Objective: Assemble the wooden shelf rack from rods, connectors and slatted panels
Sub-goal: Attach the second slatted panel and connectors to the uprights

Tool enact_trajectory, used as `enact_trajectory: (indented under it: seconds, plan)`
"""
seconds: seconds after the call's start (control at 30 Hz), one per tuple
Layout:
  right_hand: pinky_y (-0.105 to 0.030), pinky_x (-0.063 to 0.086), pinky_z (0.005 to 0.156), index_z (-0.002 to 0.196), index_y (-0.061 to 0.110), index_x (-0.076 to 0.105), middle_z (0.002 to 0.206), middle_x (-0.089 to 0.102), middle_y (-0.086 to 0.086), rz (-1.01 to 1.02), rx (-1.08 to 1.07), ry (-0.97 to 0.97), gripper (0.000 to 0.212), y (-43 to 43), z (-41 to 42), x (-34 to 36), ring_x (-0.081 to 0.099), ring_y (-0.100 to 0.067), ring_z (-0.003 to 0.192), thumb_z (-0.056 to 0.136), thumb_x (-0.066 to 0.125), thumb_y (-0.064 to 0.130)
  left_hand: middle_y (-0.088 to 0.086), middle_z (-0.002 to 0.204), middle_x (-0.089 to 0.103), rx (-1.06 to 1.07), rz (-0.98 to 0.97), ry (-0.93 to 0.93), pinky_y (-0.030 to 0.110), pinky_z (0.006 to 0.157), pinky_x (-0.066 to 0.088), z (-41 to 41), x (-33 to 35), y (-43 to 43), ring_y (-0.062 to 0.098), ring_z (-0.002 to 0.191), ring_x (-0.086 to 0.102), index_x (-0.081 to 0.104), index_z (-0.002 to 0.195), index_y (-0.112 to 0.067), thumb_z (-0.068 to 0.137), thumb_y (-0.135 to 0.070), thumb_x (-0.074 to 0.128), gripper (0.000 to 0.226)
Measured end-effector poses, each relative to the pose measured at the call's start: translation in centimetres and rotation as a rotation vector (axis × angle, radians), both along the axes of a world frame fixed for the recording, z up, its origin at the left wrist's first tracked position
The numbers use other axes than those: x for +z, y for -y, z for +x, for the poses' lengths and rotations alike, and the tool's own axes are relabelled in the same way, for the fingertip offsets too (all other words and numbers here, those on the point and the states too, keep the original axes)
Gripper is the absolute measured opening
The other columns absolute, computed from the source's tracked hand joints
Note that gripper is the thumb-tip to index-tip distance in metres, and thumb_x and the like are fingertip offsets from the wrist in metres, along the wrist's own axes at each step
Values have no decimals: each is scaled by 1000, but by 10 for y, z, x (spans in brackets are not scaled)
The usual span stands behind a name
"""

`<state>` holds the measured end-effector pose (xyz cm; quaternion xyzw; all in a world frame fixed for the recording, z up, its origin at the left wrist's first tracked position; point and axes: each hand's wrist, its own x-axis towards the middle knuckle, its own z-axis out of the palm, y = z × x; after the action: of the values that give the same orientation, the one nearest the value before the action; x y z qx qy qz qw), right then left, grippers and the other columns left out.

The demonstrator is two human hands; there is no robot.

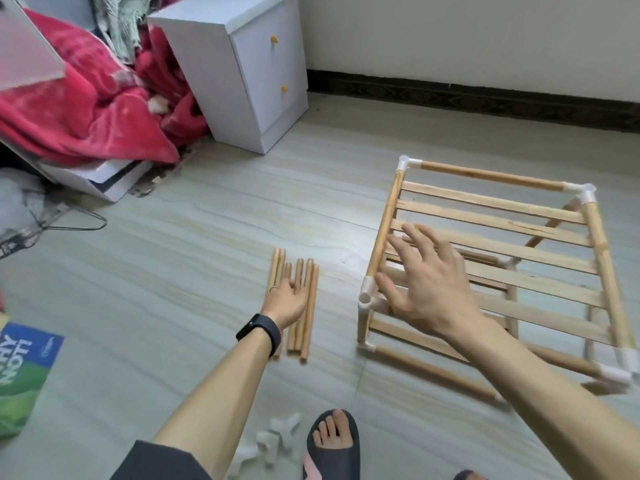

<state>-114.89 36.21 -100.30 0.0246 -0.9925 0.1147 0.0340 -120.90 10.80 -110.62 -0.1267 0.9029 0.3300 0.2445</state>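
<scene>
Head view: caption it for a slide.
Left hand reaches loose wooden rods; open right hand hovers over half-built slatted wooden rack.

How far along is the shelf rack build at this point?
Done: one tier of the wooden shelf rack stands on the floor, slatted panels fitted between white corner connectors. In hand: the left hand rests on the loose wooden rods, none lifted; the open right hand hovers over the frame. Left: those rods and the spare white connectors by the foot.
</scene>
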Motion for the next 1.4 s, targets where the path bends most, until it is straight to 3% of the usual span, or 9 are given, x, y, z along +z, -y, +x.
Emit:
enact_trajectory:
  seconds: [0.17,0.27,0.6,0.73,0.83,0.97,1.13,1.27,1.4]
  plan:
    - [-57,3,122,156,41,25,171,1,-1,114,109,104,71,33,-52,-20,-8,-28,156,92,21,72,15,140,50,-58,-166,98,42,103,47,7,-43,25,32,120,57,41,146,-13,98,-42,52,57]
    - [-53,-6,124,149,38,39,171,2,5,-25,53,135,63,37,-48,-37,-19,-19,154,91,28,62,5,136,54,-152,-306,55,37,90,50,7,-66,15,27,117,58,48,137,-21,95,-49,54,50]
    - [-47,-5,126,147,29,38,171,-7,1,-138,-62,73,76,45,-35,-41,-11,-27,156,74,42,49,6,113,68,-370,-681,55,32,74,49,6,-117,-32,25,104,66,58,120,-11,95,-17,50,27]
    - [-47,-6,126,150,27,31,168,-18,-13,-108,-106,74,82,52,-27,-42,-17,-27,156,72,40,52,0,86,66,-299,-489,100,28,63,44,-4,-93,-31,25,81,66,62,93,-17,91,-28,52,16]
    - [-49,0,125,150,26,29,166,-19,-21,-76,-157,123,82,57,-20,-39,-18,-29,155,73,37,51,2,78,71,-121,-128,64,31,66,55,-23,-54,-26,20,72,68,65,77,-17,87,-35,58,22]
    - [-55,22,113,148,21,28,168,-9,-21,-21,-210,167,81,68,3,-25,-8,-34,155,74,39,49,-3,79,71,39,232,-120,27,61,51,-41,27,-32,10,60,69,68,85,-16,87,-32,65,16]
    - [-58,25,114,156,20,16,168,-10,-19,11,-171,327,85,70,40,-10,-2,-39,151,81,39,51,-10,73,72,-2,462,-246,26,59,47,-32,122,-62,8,60,71,70,93,-17,89,-33,65,17]
    - [-53,44,101,141,25,34,155,39,-8,-102,-145,361,76,56,58,13,37,-34,135,80,38,71,-15,65,70,-136,574,-212,25,58,46,-14,174,-85,9,57,67,70,91,-16,92,-34,67,19]
    - [-39,53,76,134,37,38,115,63,14,-524,-225,-84,70,7,51,55,67,-5,84,80,57,77,-7,83,75,-204,698,-53,26,64,44,-3,194,-102,10,65,63,75,96,-17,91,-42,70,26]
